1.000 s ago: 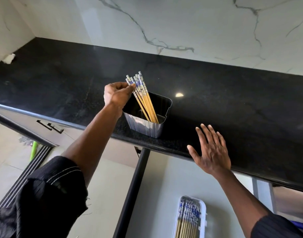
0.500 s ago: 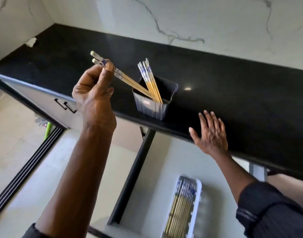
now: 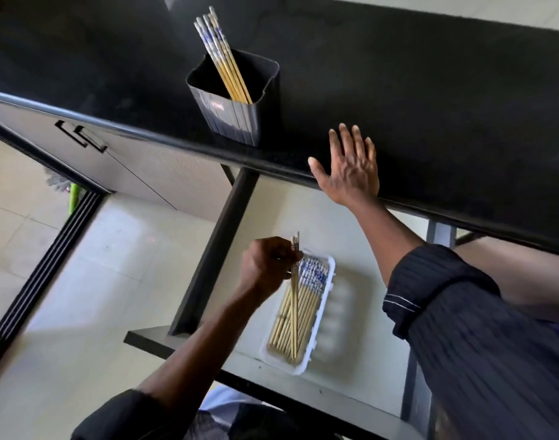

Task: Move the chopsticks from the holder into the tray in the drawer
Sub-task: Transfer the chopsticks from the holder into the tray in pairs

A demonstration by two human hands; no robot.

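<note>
The left hand (image 3: 267,269), clamped on two chopsticks (image 3: 294,300), should lay them parallel onto the pile in the white tray (image 3: 323,315), at five o'clock of the holder (image 3: 232,100); the right hand (image 3: 348,171) rests spread flat on the counter (image 3: 430,106)

The holder (image 3: 232,100) stands on the countertop (image 3: 430,90) near its front edge, with a few chopsticks (image 3: 222,55) leaning in it toward the back left, and the right hand (image 3: 348,173) lies flat on the counter's front edge to the right of the holder. Below and in front of the counter the drawer (image 3: 360,389) is pulled out, and the tray (image 3: 322,328) lies in it toward its left side, holding a row of chopsticks (image 3: 303,312) lying lengthwise front to back. The left hand (image 3: 268,265) is over the tray's back left corner, gripping a pair of chopsticks (image 3: 294,312) that runs down over those in the tray, and a closed cabinet front with its handle (image 3: 81,138) sits under the counter to the left of the drawer.
</note>
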